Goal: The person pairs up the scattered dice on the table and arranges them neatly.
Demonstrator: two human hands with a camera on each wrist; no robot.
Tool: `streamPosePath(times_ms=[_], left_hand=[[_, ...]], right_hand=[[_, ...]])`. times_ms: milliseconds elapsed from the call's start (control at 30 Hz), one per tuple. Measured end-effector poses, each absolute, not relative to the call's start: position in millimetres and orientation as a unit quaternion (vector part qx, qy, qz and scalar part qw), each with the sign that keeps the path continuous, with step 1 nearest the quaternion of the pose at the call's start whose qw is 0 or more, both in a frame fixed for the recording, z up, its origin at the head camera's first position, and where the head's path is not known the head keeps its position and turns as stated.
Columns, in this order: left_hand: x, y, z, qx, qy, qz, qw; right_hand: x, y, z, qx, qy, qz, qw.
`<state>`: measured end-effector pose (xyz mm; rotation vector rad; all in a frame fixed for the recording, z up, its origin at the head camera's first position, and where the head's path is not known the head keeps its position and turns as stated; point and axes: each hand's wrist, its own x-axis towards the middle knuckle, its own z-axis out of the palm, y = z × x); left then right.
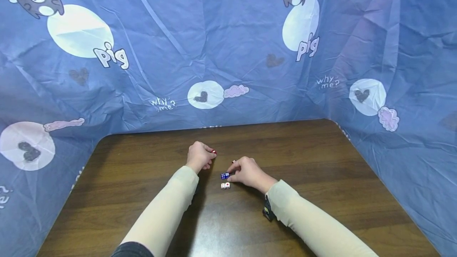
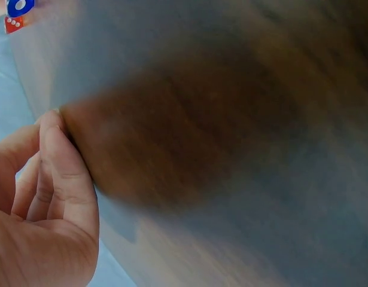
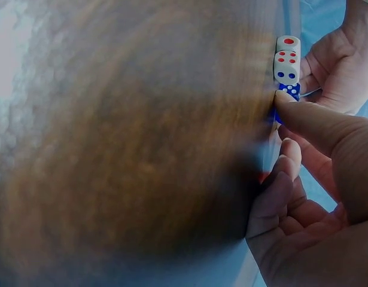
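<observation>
My left hand (image 1: 200, 157) is over the far middle of the table and pinches a red die (image 1: 214, 152) at its fingertips. That die is hidden in the left wrist view, where the thumb and fingers (image 2: 70, 173) meet at the tips. My right hand (image 1: 248, 173) holds its thumb and index finger about the right end of a pair of blue dice (image 1: 225, 175). From the right wrist, the thumb tip covers part of the blue dice (image 3: 289, 89). Two white dice (image 1: 225, 185) sit side by side, just nearer to me.
Another small red die (image 1: 233, 161) lies beyond my right index finger. The brown wooden table (image 1: 303, 150) extends to both sides, with a blue patterned cloth (image 1: 232, 50) hanging behind and around it. A dark wrist strap (image 1: 267, 208) shows below my right sleeve.
</observation>
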<state>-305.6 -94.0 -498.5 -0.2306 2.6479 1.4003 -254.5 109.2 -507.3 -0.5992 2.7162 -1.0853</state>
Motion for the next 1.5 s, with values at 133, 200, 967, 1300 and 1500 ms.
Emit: streamPosePath(times_ms=[133, 200, 967, 1300, 1500], left_hand=[[-306, -95, -499, -0.073, 0.881, 0.462, 0.072], [-305, -95, -499, -0.072, 0.883, 0.459, 0.074], [-281, -88, -489, 0.005, 0.867, 0.476, 0.151], [-265, -89, -492, 0.016, 0.868, 0.467, 0.169], [-262, -90, -496, 0.018, 0.864, 0.476, 0.165]], right_hand=[[-254, 109, -507, -0.201, 0.906, -0.363, 0.080], [-254, 109, -507, -0.199, 0.906, -0.364, 0.083], [-255, 108, -504, -0.196, 0.905, -0.367, 0.086], [-255, 108, -506, -0.202, 0.906, -0.363, 0.082], [-255, 109, -508, -0.208, 0.907, -0.358, 0.072]])
